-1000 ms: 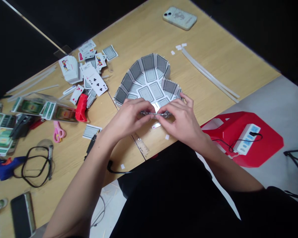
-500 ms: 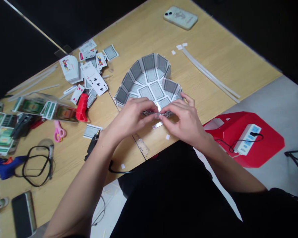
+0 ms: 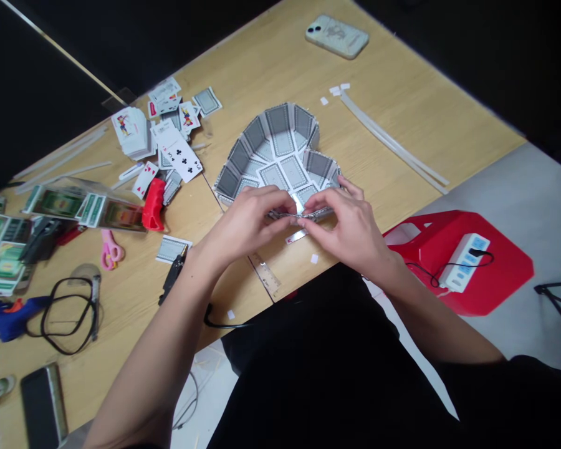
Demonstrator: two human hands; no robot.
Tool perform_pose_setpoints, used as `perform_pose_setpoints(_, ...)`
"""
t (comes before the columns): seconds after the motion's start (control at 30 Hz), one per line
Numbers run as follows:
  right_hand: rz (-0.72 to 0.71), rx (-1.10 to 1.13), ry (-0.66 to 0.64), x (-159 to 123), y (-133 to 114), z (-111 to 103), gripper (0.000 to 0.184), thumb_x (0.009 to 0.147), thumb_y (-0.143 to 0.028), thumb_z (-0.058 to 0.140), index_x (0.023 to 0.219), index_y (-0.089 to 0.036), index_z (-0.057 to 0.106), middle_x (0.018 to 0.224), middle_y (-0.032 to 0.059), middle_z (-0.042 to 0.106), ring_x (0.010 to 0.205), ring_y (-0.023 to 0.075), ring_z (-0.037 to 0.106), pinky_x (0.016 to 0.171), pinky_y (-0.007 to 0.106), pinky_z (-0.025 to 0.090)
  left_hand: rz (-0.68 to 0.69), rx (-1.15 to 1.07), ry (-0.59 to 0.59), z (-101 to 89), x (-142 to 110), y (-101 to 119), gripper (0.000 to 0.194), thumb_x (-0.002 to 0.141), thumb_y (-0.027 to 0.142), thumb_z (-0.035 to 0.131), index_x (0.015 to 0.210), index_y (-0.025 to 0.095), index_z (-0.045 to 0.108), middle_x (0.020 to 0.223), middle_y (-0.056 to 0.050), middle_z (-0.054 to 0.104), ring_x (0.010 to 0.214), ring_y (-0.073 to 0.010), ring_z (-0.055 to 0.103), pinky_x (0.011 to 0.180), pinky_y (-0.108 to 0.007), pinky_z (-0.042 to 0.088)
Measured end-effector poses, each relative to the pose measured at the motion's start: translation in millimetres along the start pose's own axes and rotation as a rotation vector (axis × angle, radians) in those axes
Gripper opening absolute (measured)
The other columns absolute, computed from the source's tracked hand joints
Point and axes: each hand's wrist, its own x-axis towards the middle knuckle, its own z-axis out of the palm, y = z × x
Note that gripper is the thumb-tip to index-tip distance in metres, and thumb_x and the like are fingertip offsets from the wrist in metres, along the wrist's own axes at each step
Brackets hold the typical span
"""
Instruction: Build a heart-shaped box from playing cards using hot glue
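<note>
A heart-shaped tray built from grey-backed playing cards lies on the wooden table. My left hand and my right hand meet at its near wall. Both pinch the wall's top edge between thumb and fingers, fingers curled. A small card piece lies on the table just below my fingertips. A clear ruler lies by my left wrist.
Loose cards and a deck lie at the back left, with a red tool, pink scissors, card boxes and a black cable. Glue sticks and a phone lie at the right. A red stool carries a power strip.
Nothing has changed but a slight shift of the view; both hands stay pinched on the tray's near wall.
</note>
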Motion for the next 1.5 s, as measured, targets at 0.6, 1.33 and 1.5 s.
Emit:
perform_pose_setpoints(0.6, 0.072, 0.044, 0.392, -4.0, 19.5, -32.1, 0.018, 0.108, -0.040, 0.069, 0.101, -0.027, 0.080, 0.098, 0.0023, 0.085, 0.095, 0.0228, 0.081, 0.089, 0.040, 0.064, -0.017, 0.098, -0.065, 0.5, 3.2, 3.9, 0.010, 0.106, 0.030, 0.068, 0.106, 0.021, 0.074, 0.101, -0.005, 0.075, 0.095, -0.0227, 0.070, 0.088, -0.036, 0.048)
perform_pose_setpoints(1.33, -0.092, -0.047, 0.026, -4.0, 6.9, -11.4, 0.007, 0.099, -0.024, 0.075, 0.099, -0.031, 0.074, 0.113, 0.0007, 0.085, 0.131, 0.0310, 0.071, 0.118, 0.055, 0.047, -0.013, 0.044, -0.010, 4.3, 2.4, 4.7, 0.016, 0.106, 0.036, 0.069, 0.100, 0.021, 0.074, 0.098, -0.005, 0.075, 0.092, -0.0221, 0.071, 0.085, -0.034, 0.048)
perform_pose_setpoints(1.5, -0.103, -0.041, 0.035, -4.0, 4.8, -10.7, 0.008, 0.098, -0.022, 0.073, 0.099, -0.030, 0.074, 0.111, 0.0011, 0.085, 0.130, 0.0305, 0.071, 0.117, 0.055, 0.047, 0.009, 0.052, 0.000, 5.0, 2.5, 2.8, 0.017, 0.107, 0.036, 0.070, 0.101, 0.021, 0.074, 0.097, -0.005, 0.075, 0.090, -0.0213, 0.070, 0.084, -0.034, 0.048)
